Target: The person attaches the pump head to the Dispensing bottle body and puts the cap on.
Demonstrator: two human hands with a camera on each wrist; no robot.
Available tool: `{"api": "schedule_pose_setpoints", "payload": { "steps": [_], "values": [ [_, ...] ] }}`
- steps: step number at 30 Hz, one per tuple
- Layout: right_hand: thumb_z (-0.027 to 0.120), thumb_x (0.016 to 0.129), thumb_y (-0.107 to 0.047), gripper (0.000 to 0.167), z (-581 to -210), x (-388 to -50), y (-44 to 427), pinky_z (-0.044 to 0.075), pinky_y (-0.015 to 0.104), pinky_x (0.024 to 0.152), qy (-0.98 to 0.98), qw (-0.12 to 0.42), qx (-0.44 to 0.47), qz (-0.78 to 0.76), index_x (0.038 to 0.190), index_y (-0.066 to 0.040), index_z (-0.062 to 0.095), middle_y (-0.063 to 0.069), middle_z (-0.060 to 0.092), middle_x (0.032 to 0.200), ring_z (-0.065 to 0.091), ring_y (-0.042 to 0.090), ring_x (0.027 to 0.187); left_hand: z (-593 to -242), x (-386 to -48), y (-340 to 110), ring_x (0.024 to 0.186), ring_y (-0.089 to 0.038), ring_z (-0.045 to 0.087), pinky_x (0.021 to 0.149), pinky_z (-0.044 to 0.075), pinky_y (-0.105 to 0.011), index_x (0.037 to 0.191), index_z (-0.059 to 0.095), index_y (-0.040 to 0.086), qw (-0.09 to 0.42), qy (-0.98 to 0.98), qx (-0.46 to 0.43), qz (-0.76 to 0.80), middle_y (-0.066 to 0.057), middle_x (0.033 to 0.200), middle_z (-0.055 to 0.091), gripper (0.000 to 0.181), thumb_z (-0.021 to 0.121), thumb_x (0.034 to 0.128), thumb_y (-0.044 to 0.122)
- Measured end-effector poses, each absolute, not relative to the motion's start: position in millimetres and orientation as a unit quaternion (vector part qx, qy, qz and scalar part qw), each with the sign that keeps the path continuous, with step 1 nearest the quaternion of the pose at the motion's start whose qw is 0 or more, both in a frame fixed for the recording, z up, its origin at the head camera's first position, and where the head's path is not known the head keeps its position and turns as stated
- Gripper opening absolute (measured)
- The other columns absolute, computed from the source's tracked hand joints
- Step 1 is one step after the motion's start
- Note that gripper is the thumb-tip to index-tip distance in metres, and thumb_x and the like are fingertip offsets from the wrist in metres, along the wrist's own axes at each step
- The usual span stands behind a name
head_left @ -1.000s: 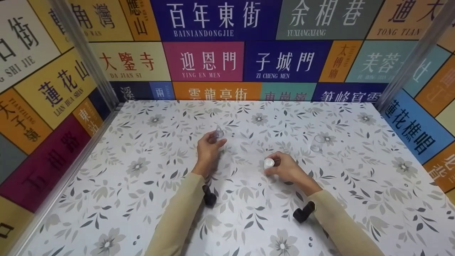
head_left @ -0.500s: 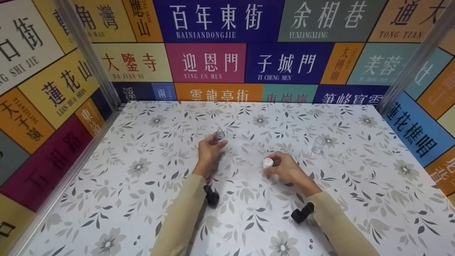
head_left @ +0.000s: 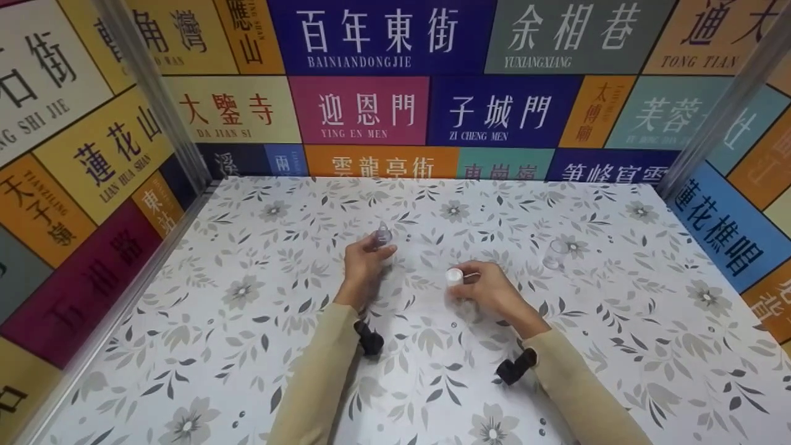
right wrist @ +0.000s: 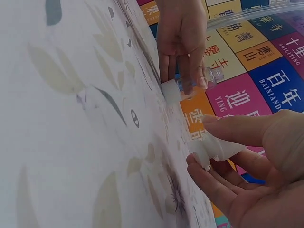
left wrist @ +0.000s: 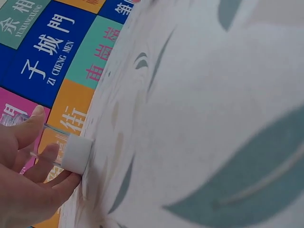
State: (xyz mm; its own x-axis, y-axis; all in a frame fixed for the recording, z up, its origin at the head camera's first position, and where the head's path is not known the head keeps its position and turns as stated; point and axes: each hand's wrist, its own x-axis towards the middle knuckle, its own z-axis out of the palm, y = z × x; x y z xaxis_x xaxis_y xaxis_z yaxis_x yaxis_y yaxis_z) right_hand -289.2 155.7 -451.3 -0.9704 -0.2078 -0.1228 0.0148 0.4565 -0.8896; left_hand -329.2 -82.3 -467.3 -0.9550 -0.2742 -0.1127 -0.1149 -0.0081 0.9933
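My left hand (head_left: 364,266) grips a small clear bottle (head_left: 384,235) by its sides. In the left wrist view the white base (left wrist: 77,154) of that bottle is down at the table, and its clear neck points up. My right hand (head_left: 491,287) pinches a small white plastic bottle top (head_left: 454,277) between thumb and fingers. In the right wrist view this white piece (right wrist: 223,147) shows a short cylinder and a wider part; the fingers hide some of it. The two hands are apart, with the white piece to the right of the bottle and nearer the person.
A clear open cylinder (head_left: 554,254), like an overcap, stands on the table to the right. A white cloth (head_left: 426,383) with grey leaves and flowers covers the table. Panels with street names (head_left: 358,108) rise along the back and both sides.
My right hand has moved slightly left and away from the person with the white bottle top, closer to the bottle. My left hand stays nearly in place with the bottle.
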Motion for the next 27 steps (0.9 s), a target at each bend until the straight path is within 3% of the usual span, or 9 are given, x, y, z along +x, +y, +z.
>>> {"api": "schedule_pose_setpoints", "payload": {
  "steps": [4, 12, 20, 23, 27],
  "values": [
    [0.076, 0.084, 0.0, 0.046, -445, -291, 146, 0.057, 0.024, 0.072, 0.842, 0.095, -0.056, -0.527, 0.127, 0.002, 0.064, 0.025, 0.071, 0.115, 0.069, 0.013, 0.084, -467, -330, -82, 0.093, -0.016, 0.061, 0.082, 0.057, -0.038, 0.124, 0.07, 0.004, 0.054, -0.697, 0.146, -0.7, -0.015, 0.115, 0.072, 0.044, 0.079, 0.0813, 0.004],
    [0.079, 0.084, -0.009, 0.052, -431, -296, 121, 0.053, 0.021, 0.082, 0.84, 0.041, -0.031, -0.541, 0.131, -0.002, 0.059, 0.017, 0.064, 0.126, 0.064, 0.028, 0.114, -465, -330, -82, 0.091, -0.016, 0.063, 0.076, 0.058, -0.034, 0.128, 0.067, 0.004, 0.054, -0.702, 0.15, -0.694, -0.015, 0.118, 0.073, 0.048, 0.08, 0.0817, 0.006],
    [0.08, 0.085, -0.021, 0.044, -423, -299, 103, 0.052, 0.037, 0.094, 0.837, 0.005, -0.025, -0.547, 0.124, -0.008, 0.063, 0.012, 0.069, 0.124, 0.064, 0.026, 0.114, -467, -330, -83, 0.101, -0.02, 0.065, 0.082, 0.056, -0.031, 0.127, 0.068, 0.005, 0.053, -0.713, 0.163, -0.68, -0.014, 0.12, 0.072, 0.047, 0.081, 0.0811, 0.009],
    [0.08, 0.085, -0.022, 0.042, -423, -301, 98, 0.052, 0.035, 0.094, 0.837, -0.015, -0.032, -0.546, 0.123, -0.01, 0.067, 0.011, 0.07, 0.121, 0.065, 0.025, 0.113, -469, -330, -83, 0.105, -0.021, 0.065, 0.086, 0.054, -0.031, 0.126, 0.069, 0.006, 0.053, -0.713, 0.166, -0.68, -0.013, 0.122, 0.072, 0.048, 0.081, 0.0803, 0.009],
    [0.081, 0.083, -0.02, 0.038, -422, -305, 91, 0.052, 0.026, 0.082, 0.829, -0.044, -0.04, -0.556, 0.118, -0.01, 0.071, 0.011, 0.072, 0.112, 0.067, 0.024, 0.104, -469, -331, -83, 0.106, -0.021, 0.066, 0.087, 0.055, -0.032, 0.129, 0.066, 0.005, 0.05, -0.702, 0.16, -0.692, -0.014, 0.124, 0.071, 0.051, 0.081, 0.0804, 0.006]
  ]
}}
